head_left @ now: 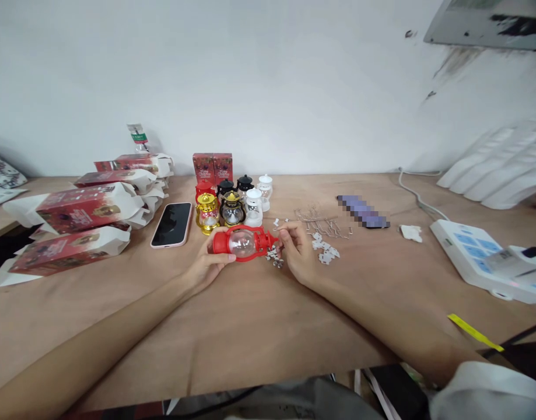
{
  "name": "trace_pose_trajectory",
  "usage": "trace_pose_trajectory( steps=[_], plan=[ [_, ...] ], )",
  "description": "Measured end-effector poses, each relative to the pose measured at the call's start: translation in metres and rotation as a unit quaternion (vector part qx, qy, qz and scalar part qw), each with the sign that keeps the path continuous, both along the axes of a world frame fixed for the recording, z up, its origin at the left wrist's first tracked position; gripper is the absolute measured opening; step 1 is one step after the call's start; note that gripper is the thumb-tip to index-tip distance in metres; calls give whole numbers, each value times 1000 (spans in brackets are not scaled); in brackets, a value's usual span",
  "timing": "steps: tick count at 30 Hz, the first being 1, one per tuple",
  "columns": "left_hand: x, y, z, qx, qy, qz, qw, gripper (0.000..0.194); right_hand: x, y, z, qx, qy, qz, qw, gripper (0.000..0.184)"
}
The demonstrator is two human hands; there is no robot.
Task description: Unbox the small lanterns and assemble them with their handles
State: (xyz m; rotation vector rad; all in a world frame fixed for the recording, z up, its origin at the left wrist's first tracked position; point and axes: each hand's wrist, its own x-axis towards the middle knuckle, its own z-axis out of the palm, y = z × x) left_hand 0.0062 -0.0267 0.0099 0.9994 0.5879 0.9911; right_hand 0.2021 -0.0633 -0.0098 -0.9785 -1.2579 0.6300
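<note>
A small red lantern (243,243) with a clear globe lies on its side in my left hand (212,261), its top pointing right. The fingers of that hand are wrapped round the red base. At the lantern's tip my right hand (296,251) is closed in a pinch; what its fingertips hold, if anything, is too small to make out. Beneath the tip lie little metal pieces (275,256). Beside my right hand are bent wire handles (323,221) and flat white pieces (326,251). Behind the red lantern stand several more, among them a gold lantern (207,213) and a white lantern (253,207).
Open red boxes (82,207) pile up at the left, with a phone (172,224) beside them. Two closed red boxes (212,168) stand near the wall. On the right are a blurred purple object (364,212), a power strip (482,251) and stacked white forms (498,166).
</note>
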Motion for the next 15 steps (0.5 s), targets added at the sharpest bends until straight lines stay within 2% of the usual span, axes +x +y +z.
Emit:
trace_pose_trajectory(
  steps=[6, 15],
  plan=[
    [-1, 0, 0, -6, 0, -14, 1000, 51, 2, 2, 0, -9, -27, -14, 999, 20],
    [-2, 2, -1, -1, 2, -28, 1000, 49, 7, 4, 3, 20, -113, -24, 993, 22]
  ],
)
